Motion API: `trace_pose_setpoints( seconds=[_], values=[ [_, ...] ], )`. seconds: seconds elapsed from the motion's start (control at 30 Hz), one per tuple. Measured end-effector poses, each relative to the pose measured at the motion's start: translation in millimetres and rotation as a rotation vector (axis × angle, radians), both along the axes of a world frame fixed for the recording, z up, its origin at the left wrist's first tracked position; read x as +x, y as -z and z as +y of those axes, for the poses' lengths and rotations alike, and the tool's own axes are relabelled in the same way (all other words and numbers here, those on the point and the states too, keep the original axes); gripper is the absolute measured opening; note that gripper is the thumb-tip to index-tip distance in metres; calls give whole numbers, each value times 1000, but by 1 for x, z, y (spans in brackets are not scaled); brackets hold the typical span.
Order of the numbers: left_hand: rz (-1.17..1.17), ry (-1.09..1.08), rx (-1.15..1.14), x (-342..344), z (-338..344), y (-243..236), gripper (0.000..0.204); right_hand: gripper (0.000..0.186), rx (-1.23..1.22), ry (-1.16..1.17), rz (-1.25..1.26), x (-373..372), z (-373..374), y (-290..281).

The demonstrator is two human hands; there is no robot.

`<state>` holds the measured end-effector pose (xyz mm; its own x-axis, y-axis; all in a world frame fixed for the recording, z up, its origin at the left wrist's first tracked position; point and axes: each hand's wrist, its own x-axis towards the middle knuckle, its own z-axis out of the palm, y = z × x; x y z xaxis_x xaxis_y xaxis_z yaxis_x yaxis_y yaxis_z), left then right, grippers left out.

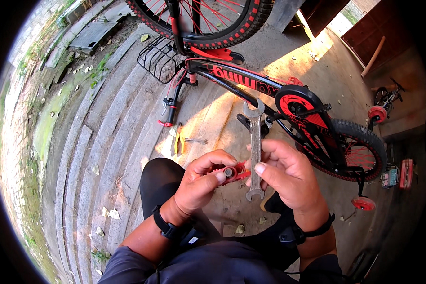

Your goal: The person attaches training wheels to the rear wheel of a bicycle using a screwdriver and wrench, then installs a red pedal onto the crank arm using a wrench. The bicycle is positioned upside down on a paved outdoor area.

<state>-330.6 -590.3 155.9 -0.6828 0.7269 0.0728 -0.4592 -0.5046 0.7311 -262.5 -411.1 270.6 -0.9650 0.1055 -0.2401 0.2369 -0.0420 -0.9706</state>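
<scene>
My left hand (201, 184) is closed round a red plastic part (238, 173), perhaps a pedal, with a metal nut or bolt (229, 173) showing between thumb and index finger. My right hand (286, 180) grips a double open-ended steel wrench (254, 132) upright just right of the red part, thumb across its shaft; the wrench's larger end is up. Beyond my hands a black and red bicycle (241, 80) lies with its front wheel (201, 43) at the top, red-framed chain guard (293, 106) and rear wheel at right, with a red training wheel (363, 203).
Yellow-handled pliers (179, 139) and a small metal tool (195, 140) lie on the paving beyond my left hand. A wire basket (156, 59) is on the bicycle. Stone steps (85, 156) run along the left. A smaller bicycle (386, 94) and a red object (406, 174) sit at right.
</scene>
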Motion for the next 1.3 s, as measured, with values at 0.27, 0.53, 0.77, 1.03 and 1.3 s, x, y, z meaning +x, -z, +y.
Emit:
trace_pose_setpoints(
  seconds=[0.27,0.53,0.77,1.03,1.3],
  values=[
    [-80,-92,29,-6,-4,-11,25,30,40,85,-46,-11,27,36],
    [5,-505,-117,-70,-29,-16,49,22,89,116,-524,19,111,272],
    [-18,-463,-218,-95,-45,6,54,19,414,3,-671,63,92,424],
    [2,-473,-419,-127,-74,29,50,21,686,-346,-737,71,77,460],
    [104,-429,-531,-134,-82,37,46,21,682,-614,-626,93,33,515]
  ],
)
